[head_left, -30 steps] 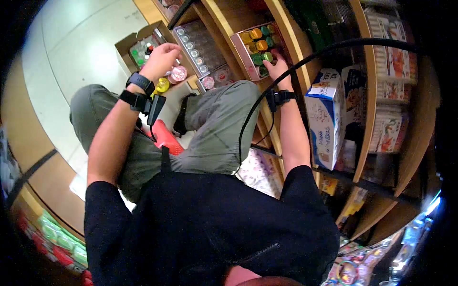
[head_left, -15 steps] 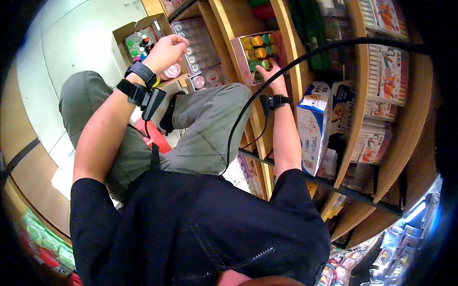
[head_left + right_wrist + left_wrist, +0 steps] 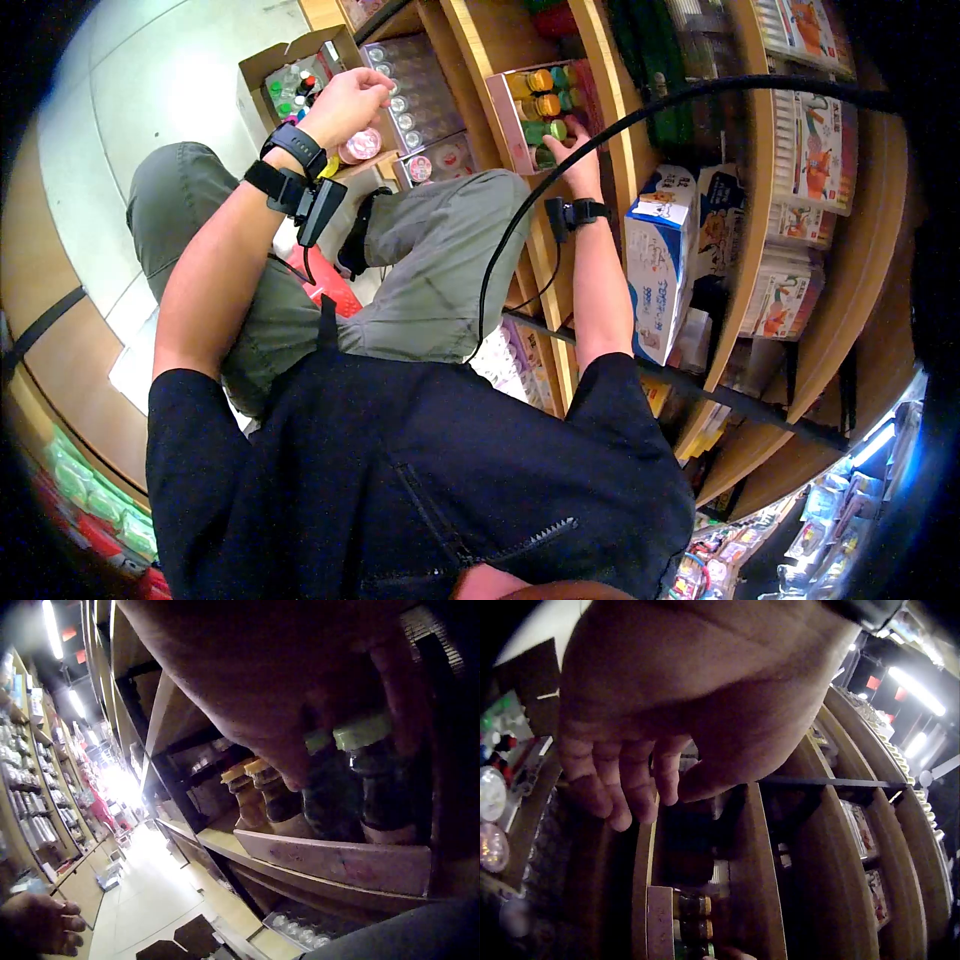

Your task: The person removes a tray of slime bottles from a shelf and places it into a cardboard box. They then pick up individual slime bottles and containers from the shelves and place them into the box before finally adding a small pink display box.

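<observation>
My right hand (image 3: 582, 165) reaches into a pink open-front box (image 3: 337, 864) on the shelf. Its thumb and fingers grip at the green-capped bottles there, one green cap (image 3: 364, 733) showing between them in the right wrist view. Orange-capped bottles (image 3: 545, 106) stand beside these in the same box. My left hand (image 3: 345, 108) hangs in the air, fingers loosely curled and holding nothing. Near it is an open cardboard box (image 3: 250, 100) with several small bottles inside. A round pink-topped jar (image 3: 360, 147) sits just below that hand.
Clear-lidded containers (image 3: 400, 105) line the lower shelf between the two boxes. A blue and white carton (image 3: 655, 270) stands on a shelf right of my right forearm. A black cable (image 3: 515, 250) loops across that forearm. My bent knees (image 3: 480, 200) are close to the shelf edge.
The head view has shifted slightly. My right hand stays at the pink box, its thumb and fingers shifting slightly about the green caps. My left hand remains raised by the cardboard box.
</observation>
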